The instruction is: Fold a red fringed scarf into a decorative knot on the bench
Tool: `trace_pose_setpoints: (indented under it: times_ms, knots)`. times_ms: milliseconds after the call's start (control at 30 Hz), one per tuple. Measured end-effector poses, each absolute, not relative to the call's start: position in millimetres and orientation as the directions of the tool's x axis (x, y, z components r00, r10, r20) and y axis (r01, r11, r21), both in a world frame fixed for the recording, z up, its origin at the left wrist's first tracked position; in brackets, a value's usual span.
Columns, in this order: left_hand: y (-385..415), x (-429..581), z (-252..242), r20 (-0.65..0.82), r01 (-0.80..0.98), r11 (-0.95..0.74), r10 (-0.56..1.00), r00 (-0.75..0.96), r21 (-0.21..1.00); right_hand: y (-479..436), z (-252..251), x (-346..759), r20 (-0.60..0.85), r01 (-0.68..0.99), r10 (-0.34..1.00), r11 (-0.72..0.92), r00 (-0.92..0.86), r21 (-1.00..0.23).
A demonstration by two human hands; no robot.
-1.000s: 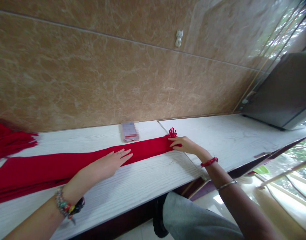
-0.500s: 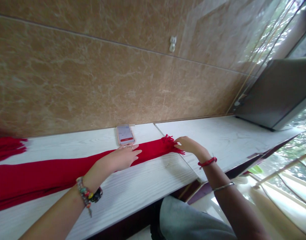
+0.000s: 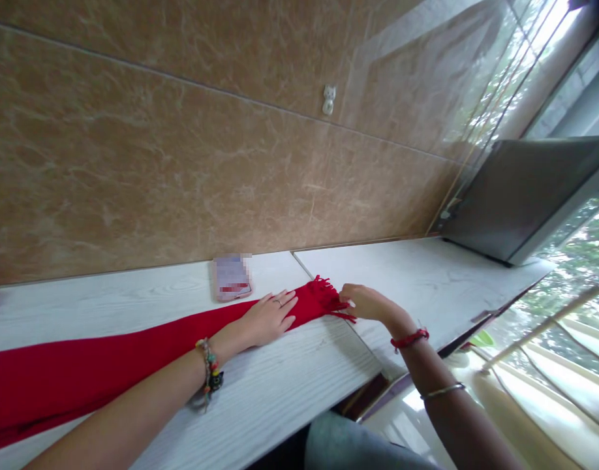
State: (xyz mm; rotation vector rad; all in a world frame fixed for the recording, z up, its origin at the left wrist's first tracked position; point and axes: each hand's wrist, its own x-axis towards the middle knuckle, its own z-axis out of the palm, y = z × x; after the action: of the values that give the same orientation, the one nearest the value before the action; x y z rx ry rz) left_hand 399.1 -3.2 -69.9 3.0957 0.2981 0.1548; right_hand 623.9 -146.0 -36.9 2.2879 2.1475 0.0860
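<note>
A long red scarf lies folded lengthwise along a white wood-grain countertop, running from the left edge to the middle. Its fringed end points right. My left hand rests flat on the scarf near that end, fingers spread and pointing right. At the fringe, my right hand has its fingertips pinched together on the tassel strands. Some of the strands stick out below those fingertips.
Behind the scarf a phone lies by the brown tiled wall. A small white cat-shaped hook is on the wall. A large grey appliance stands at the counter's right end, beside a window.
My left hand has slid right along the scarf, closer to the fringe. My right hand stays at the fringe. The view has shifted, and less of the scarf's other fringed end shows at left.
</note>
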Motion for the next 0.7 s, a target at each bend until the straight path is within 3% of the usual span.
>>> trace_pose_setpoints:
  times_ms: [100, 233, 333, 500, 633, 700]
  knots:
    - [-3, 399, -71, 0.124, 0.190, -0.981, 0.194, 0.973, 0.037, -148, -27, 629, 0.120, 0.994, 0.988, -0.103, 0.098, 0.037]
    - [-6, 401, -70, 0.164, 0.205, -0.977, 0.211, 0.964, 0.052, -112, -19, 603, 0.295, 0.975, 0.939, 0.206, -0.175, -0.078]
    - [-8, 401, -68, 0.193, 0.208, -0.976, 0.218, 0.957, 0.071, -79, -26, 592, 0.224, 0.952, 0.935, 0.297, -0.276, -0.069]
    - [-9, 399, -65, 0.155, 0.222, -0.969, 0.238, 0.959, 0.113, -75, -39, 634, 0.058, 0.977, 0.975, 0.212, -0.213, 0.024]
    - [-8, 399, -67, 0.149, 0.236, -0.964, 0.253, 0.956, 0.122, -97, -35, 667, 0.099, 0.995, 0.991, 0.091, -0.093, 0.029]
    - [-8, 400, -68, 0.157, 0.235, -0.965, 0.252, 0.955, 0.118, -99, -31, 660, 0.185, 0.993, 0.976, 0.119, -0.112, -0.026]
